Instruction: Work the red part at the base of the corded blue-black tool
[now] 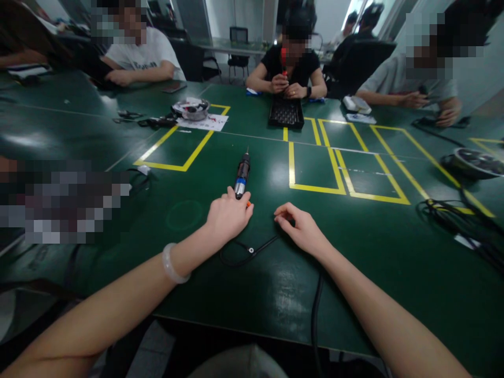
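Green matte table-top [354, 273], marked out in yellow tape [291, 168]. Near the middle, an electric screwdriver [242, 176] lying flat, black body with a blue band, thin bit aimed away toward 12 o'clock. Left hand [228, 216] laid palm-down over the tool's near end, at its 6 o'clock, fingers [232, 197] curled onto the barrel and touching it, a speck of orange peeking out at the hand's 3 o'clock side; properly clasped or merely resting on top, impossible to tell. Pale bracelet [172, 265] on that wrist. Right hand [300, 229] at 3 o'clock of the left, apart from the tool, resting on the table, half curled, thumb and forefinger tips nearly meeting (nothing visible between them). Black cable [248, 250] looping on the table between the two wrists, at 6 o'clock of the screwdriver.

Farther off at 12 o'clock, a black tray [286, 113] in front of a person in a black shirt [291, 63], both hands raised together. At 11 o'clock, a round metal part [192, 108] on a printed sheet [205, 122]. At 2 o'clock, a round fan [474, 161] and a tangle of dark leads [452, 218].
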The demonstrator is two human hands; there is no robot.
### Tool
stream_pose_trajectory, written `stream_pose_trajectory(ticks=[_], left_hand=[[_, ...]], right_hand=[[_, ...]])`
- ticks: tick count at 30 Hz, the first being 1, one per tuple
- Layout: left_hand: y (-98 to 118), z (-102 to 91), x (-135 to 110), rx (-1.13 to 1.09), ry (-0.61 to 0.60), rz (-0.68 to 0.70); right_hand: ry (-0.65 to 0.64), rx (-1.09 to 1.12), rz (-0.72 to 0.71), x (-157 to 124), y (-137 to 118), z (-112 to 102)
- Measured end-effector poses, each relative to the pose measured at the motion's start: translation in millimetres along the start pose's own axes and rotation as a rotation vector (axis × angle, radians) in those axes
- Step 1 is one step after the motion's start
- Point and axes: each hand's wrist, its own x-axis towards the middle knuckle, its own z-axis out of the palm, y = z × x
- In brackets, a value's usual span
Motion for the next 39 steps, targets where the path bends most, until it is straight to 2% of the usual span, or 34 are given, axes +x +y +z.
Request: stream_pose_trajectory(ticks=[6,11,17,24,39], left_hand=[[39.7,-7.2,-5.9,-0.052,-0.032,0.107],[54.4,-4.9,-8.3,-0.092,-0.029,0.163],[45.8,-4.2,-13.7,-0.171,-0.028,0.215],[33.8,-4.5,-16.3,-0.257,-0.063,0.213],[31.7,-2.6,-16.9,-0.294,-0.061,0.226]], right_hand=[[-0.010,0.122,0.062,-0.4,-0.6,3.8],[0.009,0.246,0.092,0.5,9.0,8.1],[0.020,0.310,0.102,1.2,10.9,9.4],[0.024,0.248,0.101,1.1,4.7,5.8],[-0.011,0.260,0.092,0.4,6.1,1.5]])
